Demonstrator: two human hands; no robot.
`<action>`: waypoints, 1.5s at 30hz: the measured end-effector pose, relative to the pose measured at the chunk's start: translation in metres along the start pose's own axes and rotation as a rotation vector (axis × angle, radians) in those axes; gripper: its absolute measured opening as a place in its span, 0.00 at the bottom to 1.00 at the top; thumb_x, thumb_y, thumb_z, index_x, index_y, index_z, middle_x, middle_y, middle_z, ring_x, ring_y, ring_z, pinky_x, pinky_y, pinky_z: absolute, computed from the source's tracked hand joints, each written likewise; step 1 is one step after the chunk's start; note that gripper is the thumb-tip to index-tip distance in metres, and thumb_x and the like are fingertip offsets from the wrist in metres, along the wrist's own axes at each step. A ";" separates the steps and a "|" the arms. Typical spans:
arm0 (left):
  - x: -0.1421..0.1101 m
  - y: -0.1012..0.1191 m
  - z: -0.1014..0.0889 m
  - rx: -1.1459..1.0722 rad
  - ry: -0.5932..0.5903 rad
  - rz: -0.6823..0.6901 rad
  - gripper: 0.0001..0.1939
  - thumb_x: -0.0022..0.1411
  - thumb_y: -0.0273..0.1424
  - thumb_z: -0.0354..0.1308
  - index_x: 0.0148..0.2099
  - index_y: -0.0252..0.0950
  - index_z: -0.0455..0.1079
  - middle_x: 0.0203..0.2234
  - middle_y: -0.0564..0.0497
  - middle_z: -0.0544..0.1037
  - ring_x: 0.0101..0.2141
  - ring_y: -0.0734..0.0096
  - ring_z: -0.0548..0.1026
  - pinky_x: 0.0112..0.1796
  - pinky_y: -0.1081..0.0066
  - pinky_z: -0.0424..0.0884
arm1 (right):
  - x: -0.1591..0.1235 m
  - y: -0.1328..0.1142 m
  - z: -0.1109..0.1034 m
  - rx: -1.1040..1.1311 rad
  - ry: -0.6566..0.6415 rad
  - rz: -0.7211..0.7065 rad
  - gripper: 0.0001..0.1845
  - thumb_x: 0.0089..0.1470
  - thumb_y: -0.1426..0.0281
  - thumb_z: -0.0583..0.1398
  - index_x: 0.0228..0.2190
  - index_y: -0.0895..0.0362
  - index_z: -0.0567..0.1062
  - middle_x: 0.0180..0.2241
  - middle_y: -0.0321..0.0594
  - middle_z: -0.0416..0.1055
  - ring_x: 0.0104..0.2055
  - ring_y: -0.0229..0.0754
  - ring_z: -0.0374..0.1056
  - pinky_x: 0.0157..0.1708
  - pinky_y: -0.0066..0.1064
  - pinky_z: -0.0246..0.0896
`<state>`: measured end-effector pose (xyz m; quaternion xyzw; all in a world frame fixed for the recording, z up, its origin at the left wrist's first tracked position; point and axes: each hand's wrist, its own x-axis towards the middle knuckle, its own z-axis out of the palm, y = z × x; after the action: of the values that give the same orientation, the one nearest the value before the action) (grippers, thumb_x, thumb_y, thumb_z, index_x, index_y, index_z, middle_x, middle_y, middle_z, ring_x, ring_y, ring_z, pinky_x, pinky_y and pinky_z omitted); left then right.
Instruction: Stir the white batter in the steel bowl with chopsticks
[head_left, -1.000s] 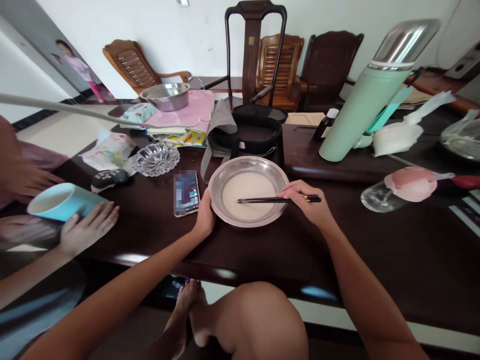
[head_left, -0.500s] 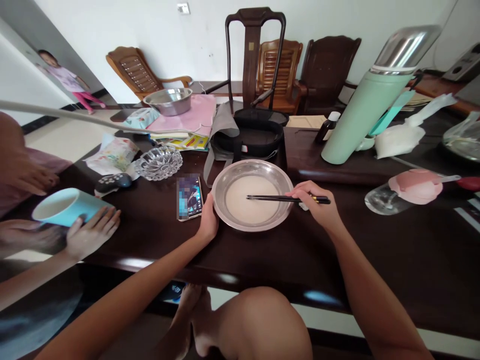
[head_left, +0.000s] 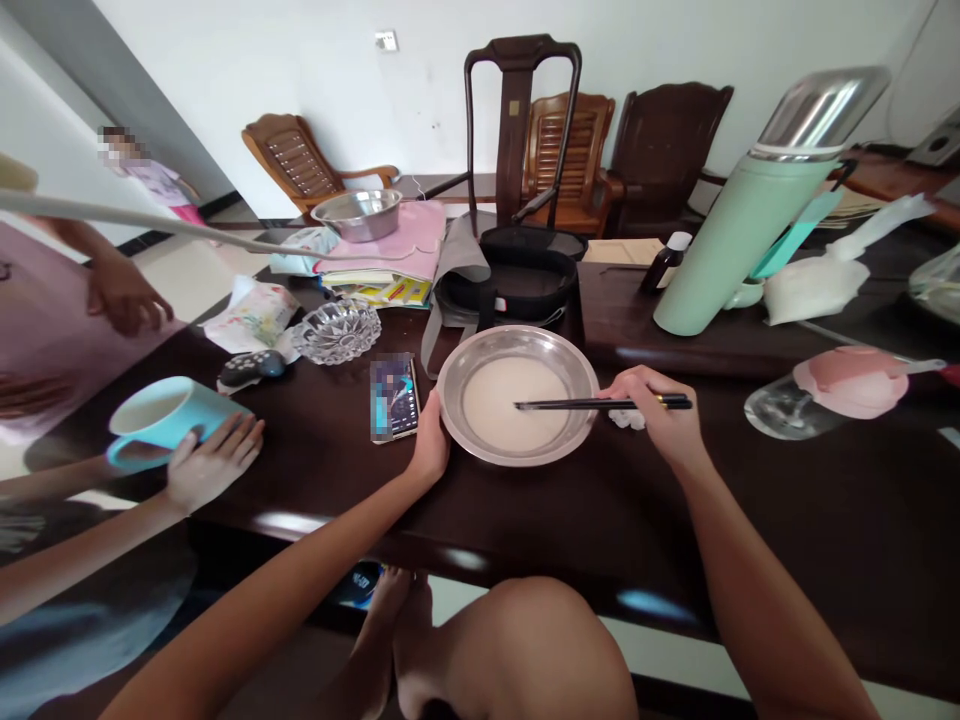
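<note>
A round metal basin (head_left: 517,457) holding a milky white liquid (head_left: 499,415) rests on the dark table in front of me. My left hand (head_left: 432,440) grips its left rim, thumb against the edge. Black chopsticks (head_left: 562,405) are pinched in my right hand (head_left: 660,408) at the basin's right side. They lie nearly level, and their tips reach the middle of the liquid. A small whitish lump (head_left: 627,419) is partly hidden behind my right fingers. Just left of my left hand lies a phone (head_left: 401,398) with its screen lit.
At left, another person's hand (head_left: 214,465) rests on a light blue mug (head_left: 176,415). A glass dish (head_left: 337,332), a game controller (head_left: 251,369) and a black bag (head_left: 517,285) stand beyond. On the right are a green thermos (head_left: 750,230) and a pink-lidded bottle (head_left: 847,385).
The whole view has shifted, so things sit further right. The blue mug has turned, showing its handle. My hands keep their hold, with the chopstick tips slightly moved within the liquid.
</note>
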<state>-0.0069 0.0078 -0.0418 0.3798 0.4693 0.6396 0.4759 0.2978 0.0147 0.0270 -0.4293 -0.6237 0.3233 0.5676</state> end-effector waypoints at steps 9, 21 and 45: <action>0.004 -0.009 -0.009 0.057 0.009 0.008 0.33 0.66 0.61 0.57 0.57 0.40 0.78 0.59 0.47 0.82 0.66 0.50 0.72 0.71 0.53 0.61 | 0.000 0.002 0.003 -0.059 -0.092 -0.058 0.16 0.61 0.56 0.67 0.26 0.51 0.84 0.31 0.42 0.84 0.36 0.48 0.81 0.39 0.39 0.76; -0.001 0.002 0.000 0.002 0.013 0.001 0.32 0.64 0.60 0.60 0.56 0.41 0.79 0.59 0.48 0.82 0.66 0.48 0.73 0.71 0.51 0.62 | 0.000 0.000 0.003 -0.048 -0.087 -0.040 0.15 0.60 0.57 0.68 0.26 0.51 0.85 0.31 0.42 0.84 0.36 0.47 0.81 0.40 0.39 0.76; 0.001 -0.001 -0.002 -0.039 0.041 -0.006 0.27 0.63 0.57 0.63 0.48 0.40 0.80 0.53 0.48 0.85 0.63 0.50 0.76 0.69 0.53 0.65 | 0.002 0.007 0.002 -0.065 -0.058 -0.036 0.19 0.60 0.51 0.68 0.25 0.50 0.84 0.29 0.41 0.83 0.33 0.45 0.78 0.36 0.37 0.73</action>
<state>-0.0088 0.0084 -0.0433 0.3557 0.4674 0.6550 0.4753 0.2975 0.0199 0.0215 -0.4267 -0.6577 0.3046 0.5409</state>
